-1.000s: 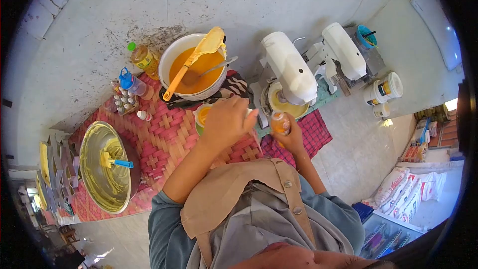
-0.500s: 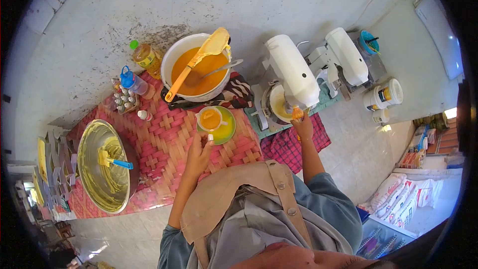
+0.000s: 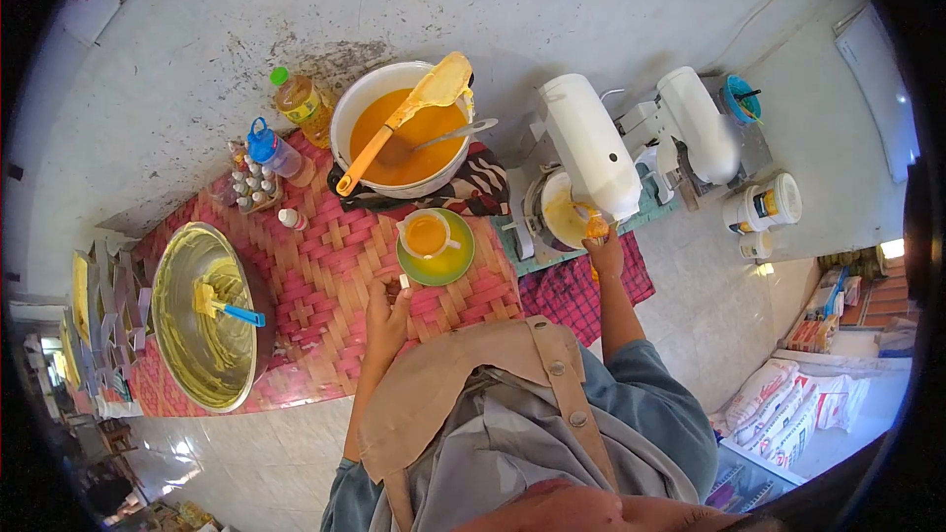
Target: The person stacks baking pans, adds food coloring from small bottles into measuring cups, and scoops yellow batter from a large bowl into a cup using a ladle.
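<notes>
My left hand [image 3: 386, 319] is over the mat just short of the green plate [image 3: 459, 265], fingers closed on a small white cap [image 3: 403, 281]. On that plate stands a white cup [image 3: 427, 234] of orange liquid. My right hand [image 3: 607, 254] grips a small orange bottle [image 3: 596, 226], tilted at the rim of the mixer bowl [image 3: 543, 218]. Pale yellow mix lies in this bowl, beneath the white head of the stand mixer [image 3: 589, 146]. My fingers hide part of the bottle.
Behind the plate stands a large pot [image 3: 342, 133] of orange liquid, with a spatula [image 3: 378, 151] across its rim. A batter-smeared metal bowl [image 3: 264, 307] is at left. Bottles [image 3: 303, 103] line the wall; a second mixer [image 3: 698, 128] stands at right.
My left hand has drawn back from the plate's edge toward me, still with the white cap. My right hand stays at the mixer bowl with the bottle. The view has shifted slightly.
</notes>
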The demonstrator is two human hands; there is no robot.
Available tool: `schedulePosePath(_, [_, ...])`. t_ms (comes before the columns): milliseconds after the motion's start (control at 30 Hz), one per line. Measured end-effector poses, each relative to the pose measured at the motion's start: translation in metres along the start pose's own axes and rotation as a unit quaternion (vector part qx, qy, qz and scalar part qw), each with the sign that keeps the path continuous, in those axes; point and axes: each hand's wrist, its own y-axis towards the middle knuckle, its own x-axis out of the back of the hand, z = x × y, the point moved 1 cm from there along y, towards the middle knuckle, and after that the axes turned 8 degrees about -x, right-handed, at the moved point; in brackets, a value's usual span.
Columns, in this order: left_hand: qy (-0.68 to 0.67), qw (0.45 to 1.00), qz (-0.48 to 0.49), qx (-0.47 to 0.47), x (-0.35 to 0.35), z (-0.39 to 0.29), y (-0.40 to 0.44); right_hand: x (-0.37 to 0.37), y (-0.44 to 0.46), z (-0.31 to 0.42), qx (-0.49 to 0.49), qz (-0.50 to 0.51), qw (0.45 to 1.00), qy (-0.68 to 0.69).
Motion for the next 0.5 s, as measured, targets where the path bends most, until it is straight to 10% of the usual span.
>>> schedulePosePath(300, [0.033,0.994,0.066,-0.075,-0.007,-0.021,0.012,-0.001,-0.02,0.037,0.153,-0.064,0.943,0.288])
schedulePosePath(500, [-0.103,0.982,0.075,-0.142,-0.026,-0.04,0.025,0.02,-0.1,0.106,0.248,0.106,0.863,0.426])
